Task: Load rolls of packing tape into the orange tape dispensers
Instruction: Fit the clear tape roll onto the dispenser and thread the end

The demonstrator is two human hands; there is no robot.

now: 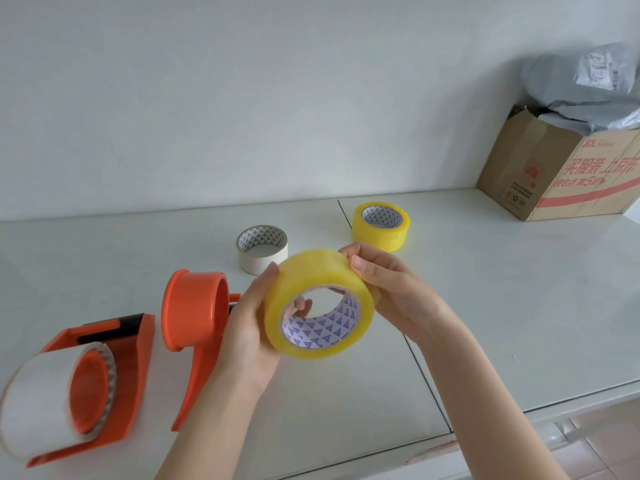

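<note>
I hold a yellow tape roll (311,282) up above the white counter with both hands. My left hand (247,327) grips its left side, with fingers showing through the core. On the roll's upper right edge, my right hand (384,289) pinches the outer layer. Left of my left hand an empty orange dispenser (194,313) lies on the counter. At the far left a second orange dispenser (114,368) carries a whitish tape roll (38,400).
A white tape roll (262,259) and another yellow roll (381,233) stand on the counter behind my hands. A cardboard box (540,174) stuffed with grey plastic bags sits at the back right. The counter's front edge (519,414) runs near my right forearm.
</note>
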